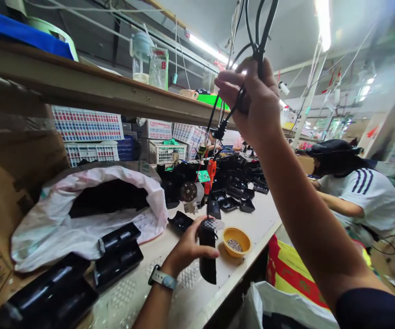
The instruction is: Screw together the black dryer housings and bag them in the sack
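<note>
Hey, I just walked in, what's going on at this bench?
A person is holding a black cylindrical casing near-upright in the left hand, above the worktable. The right hand is raised high, gripping black cables that hang from overhead. A yellow bowl of small metal pieces sits just beside the casing, and more black shells lie on the left. Another person is bent forward at the right.

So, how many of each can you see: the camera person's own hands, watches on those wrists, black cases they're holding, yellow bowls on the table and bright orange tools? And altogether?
Own hands: 2 (left hand, right hand)
Watch: 1
Held black case: 1
Yellow bowl: 1
Orange tool: 1
Total: 6
</note>
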Available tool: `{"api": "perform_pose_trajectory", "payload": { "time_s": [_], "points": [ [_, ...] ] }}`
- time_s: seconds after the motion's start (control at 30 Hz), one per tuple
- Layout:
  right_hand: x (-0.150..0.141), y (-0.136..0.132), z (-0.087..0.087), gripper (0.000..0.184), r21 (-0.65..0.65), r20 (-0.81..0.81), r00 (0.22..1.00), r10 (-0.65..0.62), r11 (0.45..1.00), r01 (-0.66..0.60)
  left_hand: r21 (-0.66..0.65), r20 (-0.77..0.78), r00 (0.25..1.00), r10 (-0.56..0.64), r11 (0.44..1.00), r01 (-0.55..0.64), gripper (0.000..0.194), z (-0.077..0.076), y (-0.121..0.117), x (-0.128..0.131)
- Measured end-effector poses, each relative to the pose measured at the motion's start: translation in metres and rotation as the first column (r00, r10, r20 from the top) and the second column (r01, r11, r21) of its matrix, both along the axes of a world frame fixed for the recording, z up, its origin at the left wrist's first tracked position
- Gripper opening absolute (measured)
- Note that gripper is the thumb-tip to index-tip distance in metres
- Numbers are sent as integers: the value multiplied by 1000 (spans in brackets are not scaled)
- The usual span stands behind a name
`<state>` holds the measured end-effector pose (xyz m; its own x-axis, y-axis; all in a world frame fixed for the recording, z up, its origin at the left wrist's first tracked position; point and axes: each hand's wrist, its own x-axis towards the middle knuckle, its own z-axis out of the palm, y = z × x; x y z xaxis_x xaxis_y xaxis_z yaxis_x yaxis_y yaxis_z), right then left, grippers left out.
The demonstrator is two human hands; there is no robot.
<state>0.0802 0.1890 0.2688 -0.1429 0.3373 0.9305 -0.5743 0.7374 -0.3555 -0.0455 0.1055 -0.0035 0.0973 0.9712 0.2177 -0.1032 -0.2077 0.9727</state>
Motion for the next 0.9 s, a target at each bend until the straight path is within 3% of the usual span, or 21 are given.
{"api": "perform_pose_trajectory", "payload": {
  "time_s": [0.07,0.17,0.27,0.37,0.47,0.57,0.63,0.73,0.9],
  "points": [
    [4,15,-2,12,105,-58,982,-179,977,184,31,-3,997,81,996,-81,83,11,-1,-6],
    [17,35,-6,16,187,-198,889,-412,875,447,99,-40,981,191,977,-186,90,33,-6,-21],
    [27,43,-13,12,221,-223,829,-513,802,555,212,-96,951,294,940,-269,94,63,-13,-34],
    [31,41,-21,11,245,-110,868,-484,833,496,323,-125,914,386,887,-331,93,96,-23,-43],
    [33,36,-30,12,74,-86,925,-371,923,378,424,-128,875,467,823,-377,82,127,-33,-50],
    [38,29,-38,12,-28,6,968,-249,968,249,495,-162,835,525,776,-392,66,150,-44,-53],
    [45,22,-40,15,-65,-20,979,-205,977,204,512,-225,807,546,771,-379,64,159,-50,-53],
    [61,7,-39,21,-113,-195,964,-182,980,162,517,-283,764,580,763,-388,59,166,-57,-52],
    [97,-15,-37,20,26,-110,966,-236,971,240,522,-269,724,635,728,-444,56,168,-68,-50]
  ]
}}
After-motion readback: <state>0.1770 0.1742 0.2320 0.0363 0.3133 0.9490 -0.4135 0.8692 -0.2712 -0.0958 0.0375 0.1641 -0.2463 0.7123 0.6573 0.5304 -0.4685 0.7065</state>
